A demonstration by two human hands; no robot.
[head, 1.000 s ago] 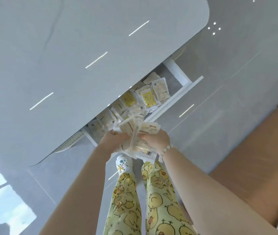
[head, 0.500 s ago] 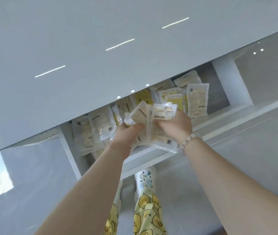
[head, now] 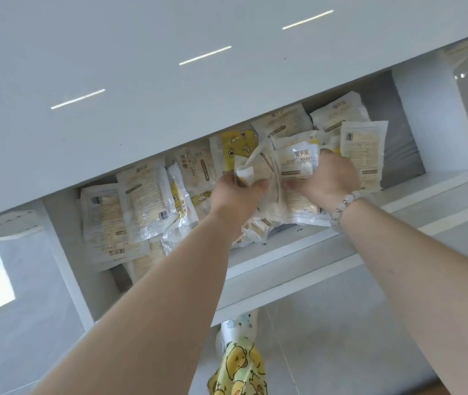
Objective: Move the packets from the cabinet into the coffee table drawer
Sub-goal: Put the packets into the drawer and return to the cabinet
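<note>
The bundle [head: 295, 163] of packets is held in both hands over the open drawer [head: 284, 266], towards its two o'clock end. It sits above the loose packets [head: 141, 201] that already lie inside, spread from eight o'clock round to two o'clock. A second ago the same bundle hung short of the drawer's front, at six o'clock of it. It has since been carried forward over the rim, so the load has reached its place and, I judge, only the letting-go remains for this batch. The left hand [head: 234, 195] grips the bundle's nine o'clock side, its fingers [head: 255, 186] curled round crumpled wrappers. The right hand [head: 331, 178] clasps the three o'clock side with its fingers wrapped under the packets and mostly hidden, so how many it holds is hard to tell. Both forearms reach up from six o'clock, nearly straight, with the wrists close together and a bead bracelet [head: 344, 208] on the right one. The glossy worktop [head: 141, 81] overhangs the drawer at twelve o'clock and hides its back part, so any room left there cannot be seen. Below, at six o'clock, lies the grey floor [head: 341, 337].
</note>
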